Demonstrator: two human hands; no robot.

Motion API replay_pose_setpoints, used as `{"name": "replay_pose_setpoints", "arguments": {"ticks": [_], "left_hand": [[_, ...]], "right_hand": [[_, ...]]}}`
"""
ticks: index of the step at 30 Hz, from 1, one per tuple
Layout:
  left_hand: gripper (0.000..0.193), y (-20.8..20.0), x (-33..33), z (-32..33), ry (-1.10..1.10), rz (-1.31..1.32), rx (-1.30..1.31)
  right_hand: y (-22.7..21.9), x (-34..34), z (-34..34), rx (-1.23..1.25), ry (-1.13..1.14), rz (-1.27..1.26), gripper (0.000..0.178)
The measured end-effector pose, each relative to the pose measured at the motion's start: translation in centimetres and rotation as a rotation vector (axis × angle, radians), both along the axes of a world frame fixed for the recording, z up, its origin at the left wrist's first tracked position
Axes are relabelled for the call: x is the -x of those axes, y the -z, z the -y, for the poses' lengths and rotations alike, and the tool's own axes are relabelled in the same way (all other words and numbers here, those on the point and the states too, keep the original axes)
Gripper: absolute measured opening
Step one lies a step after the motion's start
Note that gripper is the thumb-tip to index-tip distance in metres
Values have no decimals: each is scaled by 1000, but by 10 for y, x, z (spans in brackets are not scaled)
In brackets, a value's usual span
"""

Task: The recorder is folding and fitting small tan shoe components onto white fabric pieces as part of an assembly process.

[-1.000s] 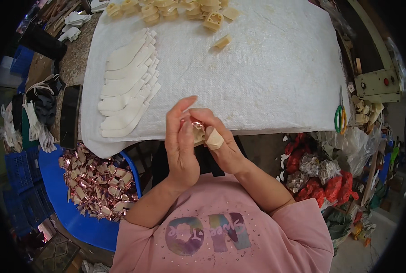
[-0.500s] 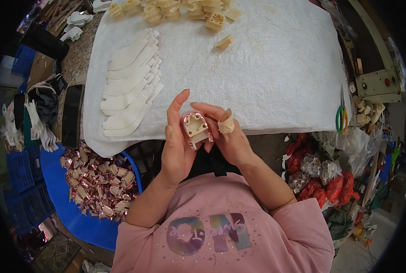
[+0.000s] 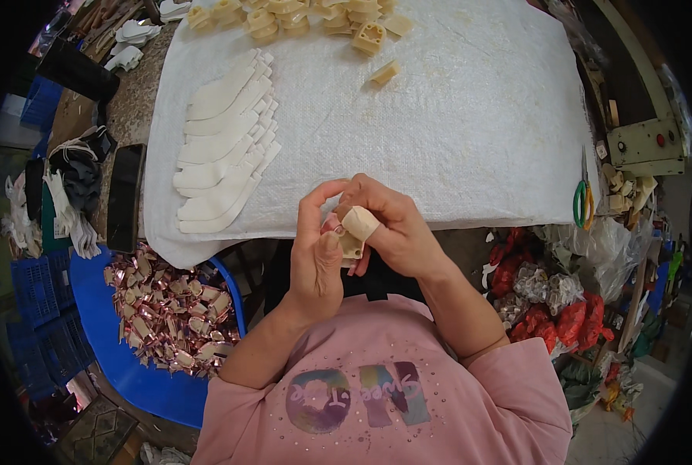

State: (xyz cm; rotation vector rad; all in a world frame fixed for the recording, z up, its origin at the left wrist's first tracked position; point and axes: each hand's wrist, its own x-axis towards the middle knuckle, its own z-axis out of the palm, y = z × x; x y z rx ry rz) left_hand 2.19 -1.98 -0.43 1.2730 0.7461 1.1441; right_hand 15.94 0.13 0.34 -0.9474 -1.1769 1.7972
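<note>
The small heel-shaped piece of cream plastic with a shiny rose-pink metallic skin [image 3: 352, 247] is held between both hands, in front of the body and just off the near edge of the worktop. Its hollow cream inside partly shows; the rest is hidden by the fingers. The left hand [image 3: 316, 271] curls around one side, its thumb on the pink skin; the right hand [image 3: 399, 232], with a beige cover [image 3: 360, 223] on its thumb, grips the other side. Behind them, the pink short-sleeved shirt [image 3: 458, 387] carries large multicoloured lettering [image 3: 317, 401] with smaller pale script across it. On the worktop's white woven plastic covering [image 3: 439, 147] lie overlapping white curved strips [image 3: 214, 151] and, farther off, cream plastic heel blocks [image 3: 370, 37]. Green-and-orange-handled scissors [image 3: 583, 204] lie at its right edge. Lower left, a blue plastic tub [image 3: 156, 391] holds many rose-metallic pieces [image 3: 172, 310].
</note>
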Motion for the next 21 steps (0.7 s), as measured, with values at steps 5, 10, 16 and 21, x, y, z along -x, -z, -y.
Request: {"name": "replay_pose_setpoints", "arguments": {"ticks": [5,10,16,21], "left_hand": [[67,3,-2,1,-58,-5,116],[66,4,0,-4,-149,105,186],[83,7,14,-10,-49,-7,104],[88,17,13,-7,-194,-387,-342]], "right_hand": [[5,4,5,-309,56,226,18],[10,5,11,-274,53,101,29],[7,-14,3,-586,252,467,25],[-18,-3,-2,-326,-3,573,24]]}}
